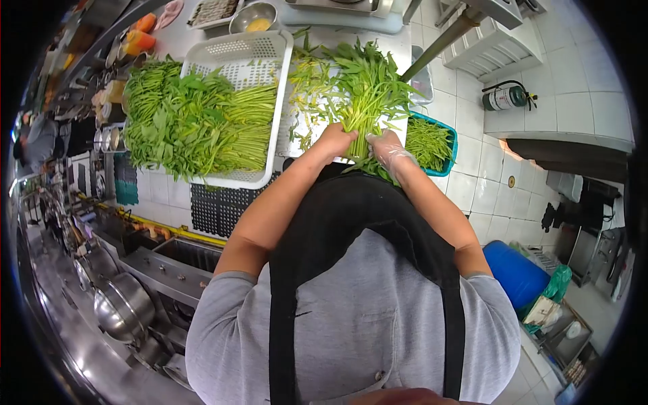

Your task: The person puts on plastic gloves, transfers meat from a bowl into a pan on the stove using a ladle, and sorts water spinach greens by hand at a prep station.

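Note:
A bunch of leafy green stems [368, 84] lies on the white work surface in front of me, leaves pointing away. My left hand [337, 141] is closed on the left side of its stems. On the right side, my right hand [387, 146], in a clear plastic glove, grips the same bunch near the stem ends. Yellowish leaf and stem scraps [309, 88] are scattered left of the bunch. A white perforated basket [283, 88] further left holds many more greens [196, 121].
A teal basket [453, 145] of green stems stands to the right. Metal bowl [253, 18] and trays sit at the back. A slanted metal pole [442, 47] rises beyond the bunch. Fire extinguisher [506, 98] and blue barrel [515, 273] are at the right; steel pots [121, 307] stand lower left.

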Demonstrator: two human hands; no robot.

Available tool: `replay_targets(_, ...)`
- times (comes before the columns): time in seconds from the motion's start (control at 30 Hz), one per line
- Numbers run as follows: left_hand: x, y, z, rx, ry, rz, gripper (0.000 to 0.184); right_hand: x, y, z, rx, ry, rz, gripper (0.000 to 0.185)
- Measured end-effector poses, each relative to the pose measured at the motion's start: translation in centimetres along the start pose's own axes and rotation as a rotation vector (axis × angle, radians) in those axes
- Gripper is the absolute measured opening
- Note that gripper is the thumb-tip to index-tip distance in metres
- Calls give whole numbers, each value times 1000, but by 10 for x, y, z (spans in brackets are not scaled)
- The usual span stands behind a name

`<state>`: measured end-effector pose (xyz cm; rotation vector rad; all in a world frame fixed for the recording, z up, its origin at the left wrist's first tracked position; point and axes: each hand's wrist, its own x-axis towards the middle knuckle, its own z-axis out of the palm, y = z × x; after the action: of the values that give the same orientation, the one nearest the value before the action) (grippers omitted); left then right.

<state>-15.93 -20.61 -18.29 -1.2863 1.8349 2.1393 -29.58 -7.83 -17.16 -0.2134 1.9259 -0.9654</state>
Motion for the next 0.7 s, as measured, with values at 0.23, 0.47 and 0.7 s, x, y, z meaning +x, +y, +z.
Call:
replay_targets(0.23, 1, -6, -19, -160, 128, -127, 38, -25, -16, -20, -556, 77, -355, 44)
replay_targets(0.47, -8, 13, -33, 120, 20, -159, 29, -13, -29, -25, -874, -159, -1013, 62)
replay_targets(0.7, -7, 0, -53, -331, 29, -140, 21, 0, -30, -17, -1179, -304, -912, 55)
